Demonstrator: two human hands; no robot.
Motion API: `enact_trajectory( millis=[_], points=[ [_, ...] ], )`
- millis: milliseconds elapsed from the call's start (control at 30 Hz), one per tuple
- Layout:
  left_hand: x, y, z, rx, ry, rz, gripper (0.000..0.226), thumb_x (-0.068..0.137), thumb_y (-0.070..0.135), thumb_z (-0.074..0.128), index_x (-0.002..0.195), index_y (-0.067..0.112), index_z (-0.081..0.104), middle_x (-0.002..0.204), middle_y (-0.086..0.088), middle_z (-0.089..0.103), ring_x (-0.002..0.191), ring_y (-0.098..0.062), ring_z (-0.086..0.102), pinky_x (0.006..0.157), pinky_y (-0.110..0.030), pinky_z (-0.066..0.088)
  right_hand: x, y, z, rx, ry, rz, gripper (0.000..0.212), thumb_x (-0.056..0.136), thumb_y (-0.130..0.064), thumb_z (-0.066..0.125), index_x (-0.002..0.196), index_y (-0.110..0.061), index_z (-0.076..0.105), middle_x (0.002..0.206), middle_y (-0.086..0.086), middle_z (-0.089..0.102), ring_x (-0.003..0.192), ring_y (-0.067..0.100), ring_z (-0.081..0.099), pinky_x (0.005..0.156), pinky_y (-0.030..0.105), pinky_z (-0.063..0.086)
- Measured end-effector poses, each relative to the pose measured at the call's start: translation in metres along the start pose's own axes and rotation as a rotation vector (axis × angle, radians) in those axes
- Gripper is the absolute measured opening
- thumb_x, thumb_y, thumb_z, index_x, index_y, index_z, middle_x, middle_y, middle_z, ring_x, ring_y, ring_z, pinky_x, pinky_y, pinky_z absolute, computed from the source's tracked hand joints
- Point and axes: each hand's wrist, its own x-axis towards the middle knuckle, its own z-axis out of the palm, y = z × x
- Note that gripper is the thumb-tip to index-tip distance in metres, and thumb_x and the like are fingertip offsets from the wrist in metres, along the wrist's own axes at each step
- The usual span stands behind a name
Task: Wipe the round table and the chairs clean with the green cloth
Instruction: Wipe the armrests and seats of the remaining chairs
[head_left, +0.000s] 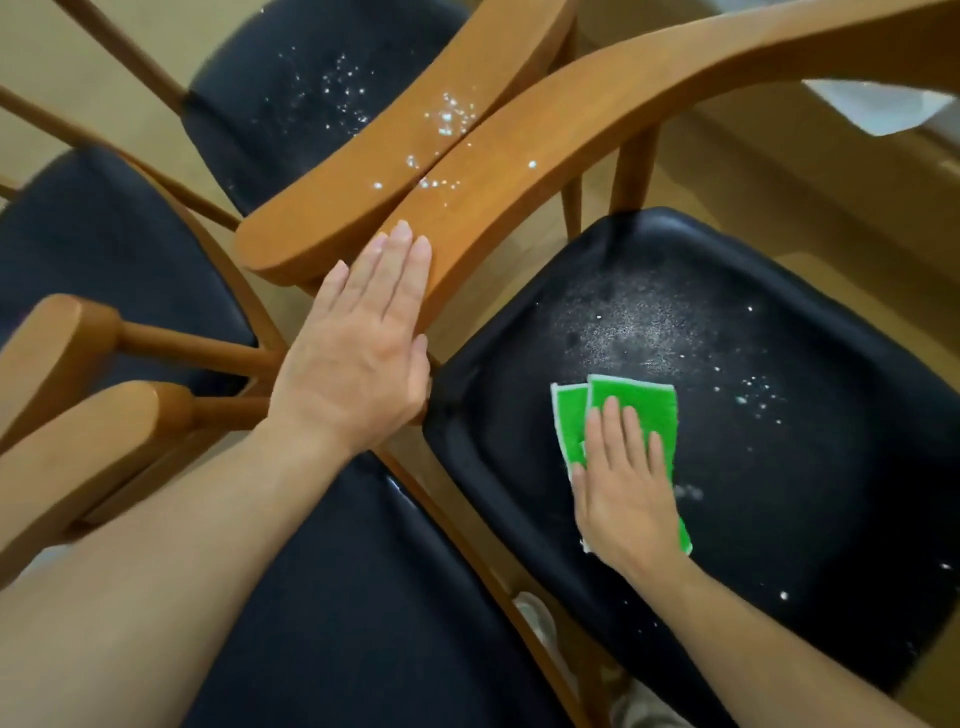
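Your right hand presses the cloth flat on the seat, left hand open on the armrest; white specks at 12 and 2 o'clock remain.

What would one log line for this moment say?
right hand flat on cloth | seat speckled white | left hand on armrest

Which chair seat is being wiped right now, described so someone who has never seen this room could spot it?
Start at the two wooden armrests lying side by side, dusted with white specks. Just right of them sits the glossy black seat, where the right hand presses the green cloth flat. It alone has a cloth on it and a grey powdery smear.
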Motion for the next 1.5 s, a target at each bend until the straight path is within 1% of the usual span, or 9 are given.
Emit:
enact_trajectory(
  millis=[167, 367, 533, 733, 900, 1033, 1300, 1400, 1500],
  points=[
    [0.000, 0.000, 0.000, -0.008, -0.005, -0.008, 0.073, 0.093, 0.027, 0.051, 0.152, 0.004, 0.016, 0.158, -0.019, 0.021, 0.145, -0.032, 0.021, 0.114, -0.048, 0.020, -0.006, 0.047, -0.007, -0.086, -0.058, -0.291, 0.060, 0.096, -0.041, 0.027, 0.146, -0.010, 0.040, 0.155, 0.006, 0.028, 0.141, 0.027, 0.033, 0.114, 0.046, 0.024],
    [0.000, 0.000, 0.006, -0.011, 0.031, -0.001, 0.069, 0.094, 0.032, 0.041, 0.152, 0.008, 0.013, 0.159, -0.015, 0.019, 0.146, -0.028, 0.019, 0.115, -0.043, 0.016, 0.090, 0.121, -0.037, 0.018, 0.104, 0.325, 0.074, 0.094, -0.051, 0.015, 0.153, -0.006, 0.009, 0.161, 0.016, 0.007, 0.147, 0.035, 0.008, 0.117, 0.053, 0.010],
    [0.002, 0.003, 0.006, -0.014, 0.018, -0.016, 0.069, 0.095, 0.032, 0.040, 0.153, 0.009, 0.010, 0.161, -0.011, 0.013, 0.148, -0.024, 0.013, 0.117, -0.042, 0.014, 0.097, 0.083, -0.028, 0.129, 0.162, 0.438, 0.070, 0.097, -0.042, 0.024, 0.149, 0.003, 0.013, 0.157, 0.028, 0.010, 0.143, 0.046, 0.011, 0.112, 0.066, 0.012],
    [0.000, -0.001, 0.006, -0.028, 0.000, -0.037, 0.069, 0.095, 0.030, 0.039, 0.154, 0.011, 0.008, 0.162, -0.007, 0.008, 0.149, -0.021, 0.008, 0.118, -0.041, 0.011, 0.051, 0.022, -0.011, 0.084, 0.066, 0.246, 0.071, 0.096, -0.044, 0.018, 0.150, 0.002, 0.017, 0.157, 0.026, 0.014, 0.143, 0.045, 0.014, 0.112, 0.063, 0.014],
    [-0.002, -0.002, 0.005, -0.005, 0.003, -0.037, 0.070, 0.095, 0.030, 0.041, 0.154, 0.010, 0.009, 0.162, -0.009, 0.010, 0.148, -0.022, 0.010, 0.117, -0.040, 0.011, -0.025, -0.009, 0.017, -0.051, -0.022, -0.177, 0.065, 0.096, -0.041, 0.028, 0.149, -0.003, 0.029, 0.155, 0.019, 0.025, 0.142, 0.039, 0.026, 0.113, 0.058, 0.020],
    [0.001, -0.001, 0.005, 0.010, 0.022, -0.034, 0.070, 0.094, 0.029, 0.045, 0.153, 0.008, 0.012, 0.161, -0.012, 0.015, 0.147, -0.025, 0.016, 0.116, -0.043, 0.016, -0.008, 0.037, 0.011, -0.123, -0.074, -0.513, 0.064, 0.095, -0.045, 0.031, 0.152, -0.017, 0.025, 0.158, 0.006, 0.024, 0.144, 0.026, 0.027, 0.114, 0.048, 0.021],
    [0.002, -0.001, 0.006, 0.005, 0.030, -0.015, 0.069, 0.096, 0.031, 0.040, 0.153, 0.006, 0.011, 0.160, -0.015, 0.016, 0.147, -0.028, 0.018, 0.115, -0.045, 0.019, 0.118, 0.085, -0.041, 0.064, 0.126, 0.387, 0.070, 0.096, -0.044, 0.027, 0.153, -0.006, 0.012, 0.160, 0.018, 0.009, 0.147, 0.038, 0.009, 0.115, 0.059, 0.012],
    [0.001, -0.001, 0.005, 0.007, 0.013, -0.016, 0.070, 0.096, 0.030, 0.043, 0.153, 0.007, 0.010, 0.160, -0.015, 0.015, 0.147, -0.028, 0.016, 0.116, -0.046, 0.018, 0.113, 0.031, -0.034, 0.094, 0.119, 0.437, 0.068, 0.101, -0.040, 0.030, 0.153, -0.003, 0.010, 0.160, 0.021, 0.006, 0.146, 0.040, 0.006, 0.115, 0.061, 0.010],
    [0.000, -0.001, 0.003, -0.005, 0.017, -0.023, 0.068, 0.096, 0.029, 0.043, 0.153, 0.006, 0.013, 0.159, -0.015, 0.017, 0.146, -0.028, 0.018, 0.115, -0.046, 0.018, 0.092, -0.015, -0.019, 0.035, 0.023, 0.259, 0.068, 0.101, -0.044, 0.022, 0.154, -0.007, 0.003, 0.161, 0.018, 0.000, 0.147, 0.037, 0.000, 0.117, 0.057, 0.004]
  ],
)
